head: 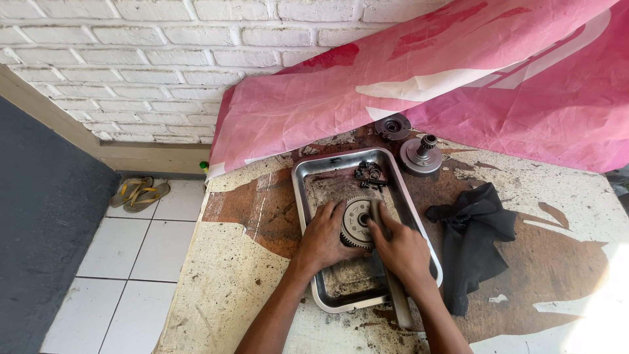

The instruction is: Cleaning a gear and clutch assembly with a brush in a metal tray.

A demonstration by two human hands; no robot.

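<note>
A round toothed metal gear part [358, 219] lies inside a dirty steel tray [303, 190] on a worn workbench. My left hand [322, 237] rests on the gear's left side, fingers spread over it. My right hand [401, 248] grips a long flat metal tool [398, 298] whose upper end lies across the gear's right side and whose lower end sticks out over the tray's near rim. Small dark metal pieces [369, 174] sit at the tray's far end.
Two round metal drum parts [393, 126] [420, 155] stand behind the tray. A black rag [473, 236] lies to the right. A pink cloth [458, 85] hangs over the bench's back. Sandals [139, 193] lie on the tiled floor at left.
</note>
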